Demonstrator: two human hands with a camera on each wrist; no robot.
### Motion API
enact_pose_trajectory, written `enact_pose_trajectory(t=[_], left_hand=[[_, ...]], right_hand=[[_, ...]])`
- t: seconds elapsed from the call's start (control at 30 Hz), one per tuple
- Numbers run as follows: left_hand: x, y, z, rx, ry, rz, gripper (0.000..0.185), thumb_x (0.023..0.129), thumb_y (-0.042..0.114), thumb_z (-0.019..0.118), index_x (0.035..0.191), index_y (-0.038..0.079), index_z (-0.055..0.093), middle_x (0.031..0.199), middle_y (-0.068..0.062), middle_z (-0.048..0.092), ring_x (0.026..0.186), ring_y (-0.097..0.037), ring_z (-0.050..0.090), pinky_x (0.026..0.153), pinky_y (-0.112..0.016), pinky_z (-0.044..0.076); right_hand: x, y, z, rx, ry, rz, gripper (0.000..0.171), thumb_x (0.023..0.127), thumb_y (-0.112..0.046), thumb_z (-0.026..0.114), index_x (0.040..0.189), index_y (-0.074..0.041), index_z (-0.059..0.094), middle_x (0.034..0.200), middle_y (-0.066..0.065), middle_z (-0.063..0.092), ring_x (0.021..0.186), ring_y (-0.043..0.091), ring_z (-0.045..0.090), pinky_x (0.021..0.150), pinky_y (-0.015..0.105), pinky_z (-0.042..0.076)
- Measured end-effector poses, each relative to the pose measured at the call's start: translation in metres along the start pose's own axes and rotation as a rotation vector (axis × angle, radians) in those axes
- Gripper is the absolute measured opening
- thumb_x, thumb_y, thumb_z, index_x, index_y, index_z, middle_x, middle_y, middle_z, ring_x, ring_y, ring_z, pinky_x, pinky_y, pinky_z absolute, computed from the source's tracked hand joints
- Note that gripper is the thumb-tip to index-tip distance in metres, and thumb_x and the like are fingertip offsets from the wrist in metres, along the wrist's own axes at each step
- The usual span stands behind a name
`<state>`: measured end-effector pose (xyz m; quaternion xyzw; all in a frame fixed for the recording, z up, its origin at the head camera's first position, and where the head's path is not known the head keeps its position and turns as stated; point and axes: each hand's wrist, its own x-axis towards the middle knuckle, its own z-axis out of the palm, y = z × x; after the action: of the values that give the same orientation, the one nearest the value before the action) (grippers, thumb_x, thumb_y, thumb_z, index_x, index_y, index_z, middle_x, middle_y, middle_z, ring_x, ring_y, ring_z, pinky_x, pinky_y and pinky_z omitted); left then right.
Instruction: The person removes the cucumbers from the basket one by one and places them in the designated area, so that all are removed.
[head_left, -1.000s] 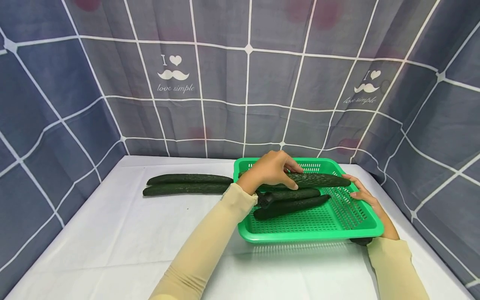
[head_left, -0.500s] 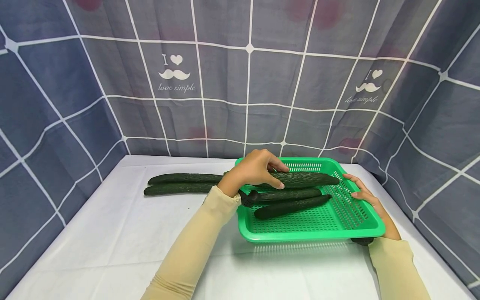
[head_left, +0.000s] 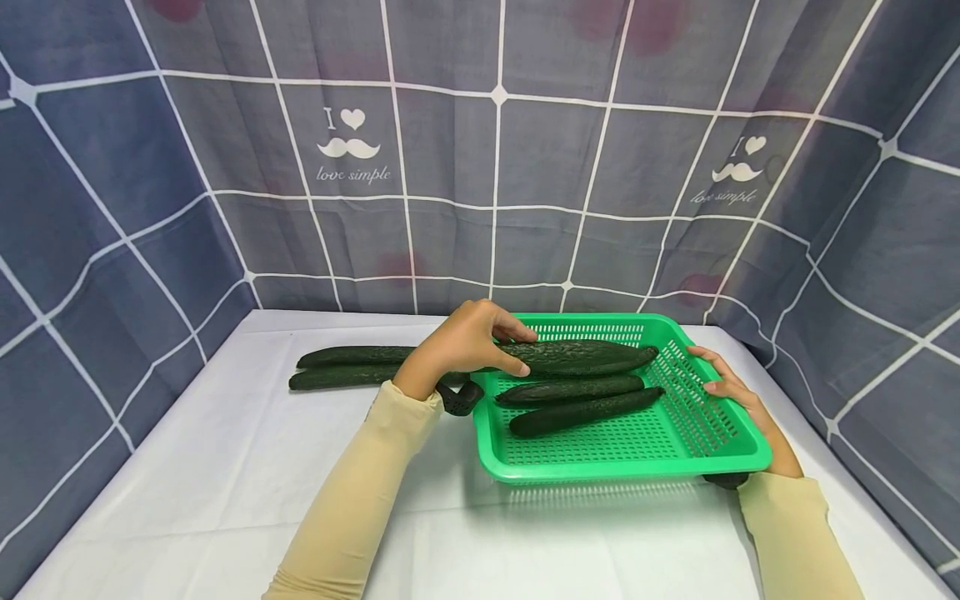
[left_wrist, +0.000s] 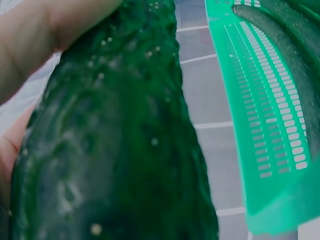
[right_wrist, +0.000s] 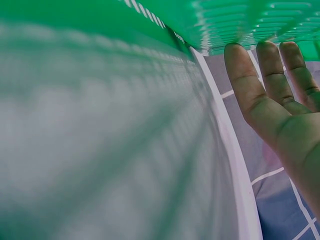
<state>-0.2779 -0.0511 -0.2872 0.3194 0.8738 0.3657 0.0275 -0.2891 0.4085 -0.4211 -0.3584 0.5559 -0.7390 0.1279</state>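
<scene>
My left hand (head_left: pixel 468 337) grips a long dark green bumpy cucumber (head_left: pixel 558 354) near its left end, thumb in front and fingers behind. This cucumber (left_wrist: pixel 115 130) fills much of the left wrist view. Its right part lies over the green slotted basket (head_left: pixel 600 471), and another cucumber (head_left: pixel 600 367) shows partly from under it. Two more cucumbers, a middle one (head_left: pixel 570 390) and a front one (head_left: pixel 585 413), lie inside the basket. My right hand (head_left: pixel 738 396) holds the basket's right side, thumb over the rim. In the right wrist view its fingers (right_wrist: pixel 245 80) touch the basket from below.
Two cucumbers, a rear one (head_left: pixel 356 357) and a front one (head_left: pixel 345 377), lie side by side left of the basket on the white-covered table (head_left: pixel 225 483). A grey checked curtain (head_left: pixel 442 167) stands behind and on both sides.
My left hand has moved left, drawing the gripped cucumber leftward over the basket's left rim. More of the cucumbers below shows. My right hand and the basket stay nearly in place.
</scene>
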Motion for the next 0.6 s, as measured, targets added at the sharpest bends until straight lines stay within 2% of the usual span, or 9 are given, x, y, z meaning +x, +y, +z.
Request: enact_pose_trajectory(t=[0.33,0.6], left_hand=[[-0.02,-0.023,-0.011,-0.027,0.044,-0.042,0.042,0.083,0.018,0.096,0.123,0.016,0.085,0.12,0.007,0.081,0.113,-0.02,0.07,0.098,-0.038,0.058],[-0.039,-0.038,-0.017,-0.055,0.07,-0.047,0.041,0.081,0.015,0.096,0.121,0.013,0.085,0.12,0.004,0.081,0.114,-0.023,0.07,0.096,-0.04,0.059]], right_hand=[[0.004,0.001,-0.004,0.056,-0.047,-0.027,0.075,0.101,0.014,0.012,0.166,-0.015,0.034,0.16,0.002,0.051,0.141,0.019,0.058,0.111,0.031,0.053],[0.005,0.001,-0.005,0.076,-0.055,-0.028,0.075,0.101,0.014,0.011,0.166,-0.014,0.034,0.16,0.003,0.051,0.14,0.02,0.059,0.111,0.033,0.054]])
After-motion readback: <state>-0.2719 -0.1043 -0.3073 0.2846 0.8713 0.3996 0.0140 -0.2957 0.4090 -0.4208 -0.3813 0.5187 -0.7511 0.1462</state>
